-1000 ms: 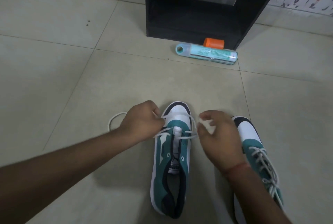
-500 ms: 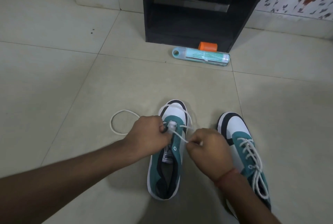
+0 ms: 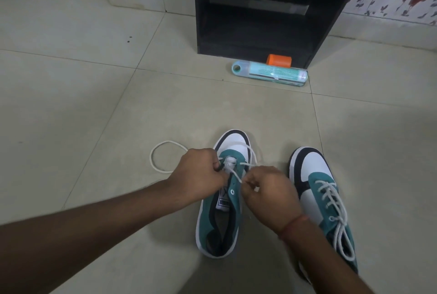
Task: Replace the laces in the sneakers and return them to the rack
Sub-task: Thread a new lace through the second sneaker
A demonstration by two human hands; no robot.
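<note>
1. A small white tag on the tongue (image 3: 223,202) of the half-laced sneaker (image 3: 218,216) carries a dark logo and a line of letters, too blurred to read.
2. The teal tube (image 3: 270,73) lying on the floor bears printed lines, too small to read.

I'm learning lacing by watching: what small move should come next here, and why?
Probably the right hand should thread its pinched lace end through the next empty eyelet: the left sneaker is laced only near the toe, while the right sneaker is already fully laced.
</note>
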